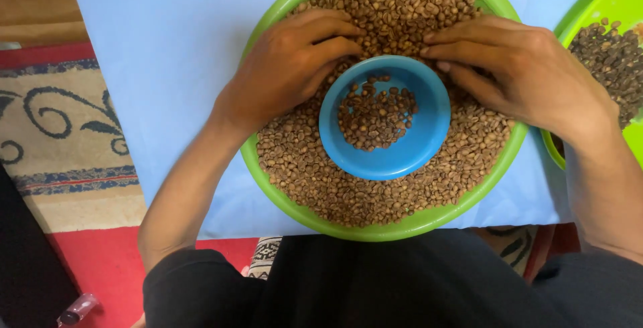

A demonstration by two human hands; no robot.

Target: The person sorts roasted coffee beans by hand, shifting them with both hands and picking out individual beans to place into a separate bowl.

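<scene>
Blue cloth (167,67) under the green tray (268,187), my left hand (284,67) and right hand (529,73) rest loosely spread, holding nothing, on beans (402,7) beside the blue bowl (415,154).

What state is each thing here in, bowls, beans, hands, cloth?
Big green bowl: filled with light brown beans, on the cloth.
Blue bowl: upright amid those beans, partly filled with darker beans.
Left hand: fingers bent, resting on the beans.
Right hand: flat on the beans, fingertips by the blue bowl.
Second green bowl: holds dark beans, mostly out of view.
Light blue cloth: spread flat.
</scene>
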